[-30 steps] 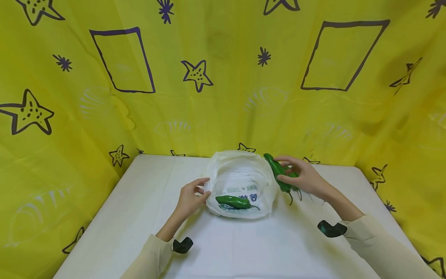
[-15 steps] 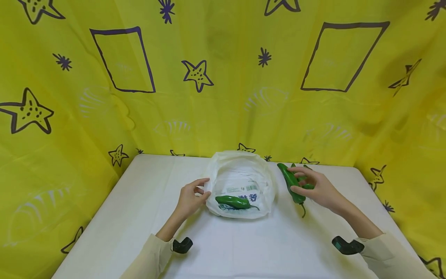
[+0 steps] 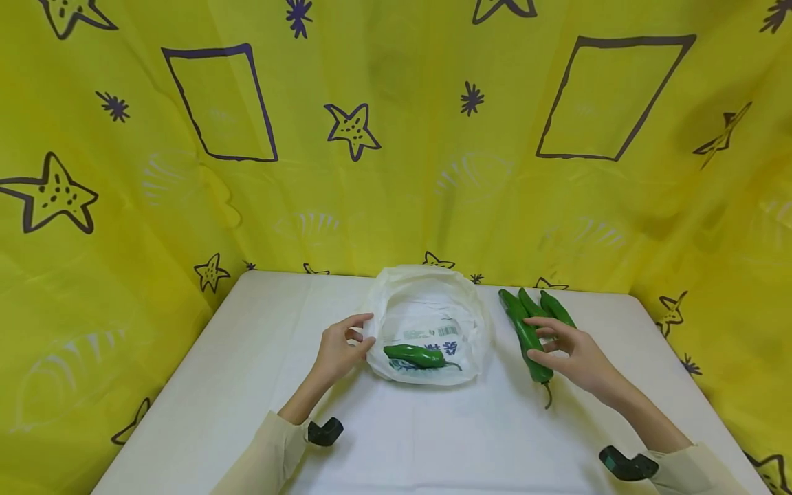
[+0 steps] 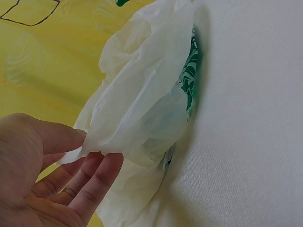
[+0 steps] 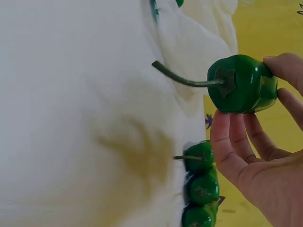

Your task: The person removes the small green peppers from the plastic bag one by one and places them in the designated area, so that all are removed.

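My left hand [image 3: 337, 350] pinches the left rim of a white plastic bag [image 3: 479, 309] with printing on it. In the left wrist view, the bag's thin edge [image 4: 137, 90] passes between thumb and fingers. One green pepper [image 3: 413, 355] lies inside the bag's wide mouth. To the right of the bag, my right hand [image 3: 581, 357] grips another long green pepper [image 3: 524, 337], stem toward me. The right wrist view shows this held pepper [image 5: 244, 85] above the table, apart from a row of green peppers [image 5: 202, 187]. My hand partly covers that row in the head view.
A white table [image 3: 427, 433] stretches beneath both hands. Yellow cloth [image 3: 408, 192] with dark star drawings hangs behind and along both sides. The row of peppers lies near the table's back right.
My right hand has moved right and toward me, away from the bag, with the pepper in its grip. The left hand stays on the bag's rim.
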`<state>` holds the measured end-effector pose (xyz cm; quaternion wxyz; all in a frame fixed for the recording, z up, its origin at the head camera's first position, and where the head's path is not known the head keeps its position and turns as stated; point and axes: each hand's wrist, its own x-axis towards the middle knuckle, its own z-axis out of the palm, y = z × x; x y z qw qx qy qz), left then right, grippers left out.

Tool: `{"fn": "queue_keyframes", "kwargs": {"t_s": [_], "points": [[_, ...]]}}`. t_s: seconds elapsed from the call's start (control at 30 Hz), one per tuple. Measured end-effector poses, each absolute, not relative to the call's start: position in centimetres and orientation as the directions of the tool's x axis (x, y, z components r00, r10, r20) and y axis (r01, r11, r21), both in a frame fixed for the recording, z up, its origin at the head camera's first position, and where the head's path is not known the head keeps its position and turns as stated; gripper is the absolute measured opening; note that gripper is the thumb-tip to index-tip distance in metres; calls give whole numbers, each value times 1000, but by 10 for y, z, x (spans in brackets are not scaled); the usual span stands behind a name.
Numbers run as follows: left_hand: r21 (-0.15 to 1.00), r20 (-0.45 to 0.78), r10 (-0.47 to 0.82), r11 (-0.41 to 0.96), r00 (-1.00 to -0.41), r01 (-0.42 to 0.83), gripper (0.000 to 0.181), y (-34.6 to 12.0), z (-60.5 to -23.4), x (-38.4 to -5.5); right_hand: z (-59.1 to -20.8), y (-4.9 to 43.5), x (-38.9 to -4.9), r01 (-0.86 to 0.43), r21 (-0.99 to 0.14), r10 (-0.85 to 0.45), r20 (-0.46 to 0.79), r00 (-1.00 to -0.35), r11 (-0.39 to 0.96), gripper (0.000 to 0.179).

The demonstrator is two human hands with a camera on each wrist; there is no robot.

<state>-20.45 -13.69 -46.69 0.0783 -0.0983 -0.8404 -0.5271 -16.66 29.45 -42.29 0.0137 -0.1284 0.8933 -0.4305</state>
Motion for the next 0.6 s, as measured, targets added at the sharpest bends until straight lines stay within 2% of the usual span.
{"fn": "queue_keyframes", "kwargs": {"t_s": [0.6], "points": [[869,237,79,428,-968,247,44,-136,-466,-205,-452,305,-152,-84,-839,-168,-9,-986,537,60]]}}
